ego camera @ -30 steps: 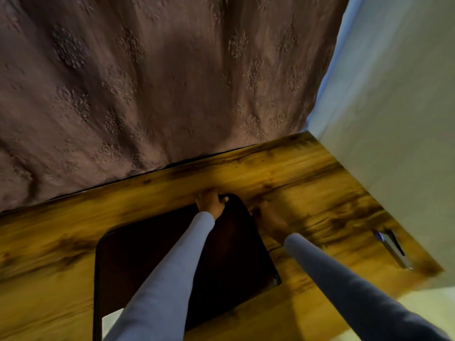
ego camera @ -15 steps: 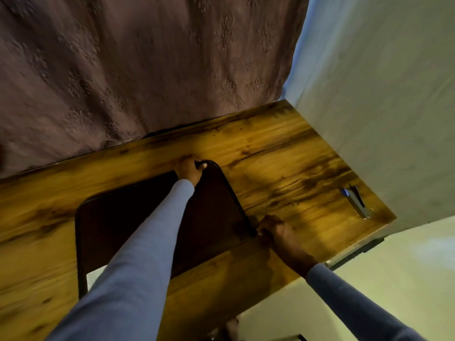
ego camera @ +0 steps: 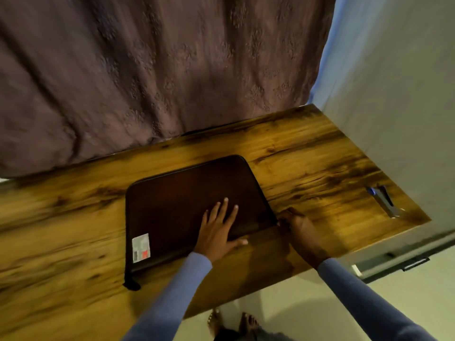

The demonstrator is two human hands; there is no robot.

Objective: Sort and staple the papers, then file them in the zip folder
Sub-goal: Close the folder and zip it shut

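Note:
A dark brown zip folder (ego camera: pixel 187 200) lies flat and closed on the wooden table (ego camera: pixel 307 156), a white and red label on its near left corner. My left hand (ego camera: pixel 219 230) presses flat on the folder's near right part, fingers spread. My right hand (ego camera: pixel 298 225) is at the folder's near right corner, fingers curled and pinching at the zip edge; the zip pull itself is hidden. A stapler (ego camera: pixel 382 200) lies near the table's right edge. No papers are visible.
A purple patterned curtain (ego camera: pixel 160 70) hangs behind the table. A pale wall (ego camera: pixel 406 94) stands on the right. The table's near edge drops to a light floor where bare feet (ego camera: pixel 231 323) show.
My left hand left the folder's far corner and came down flat on its near part. My right hand slid along the right edge to the near corner. The view drew back.

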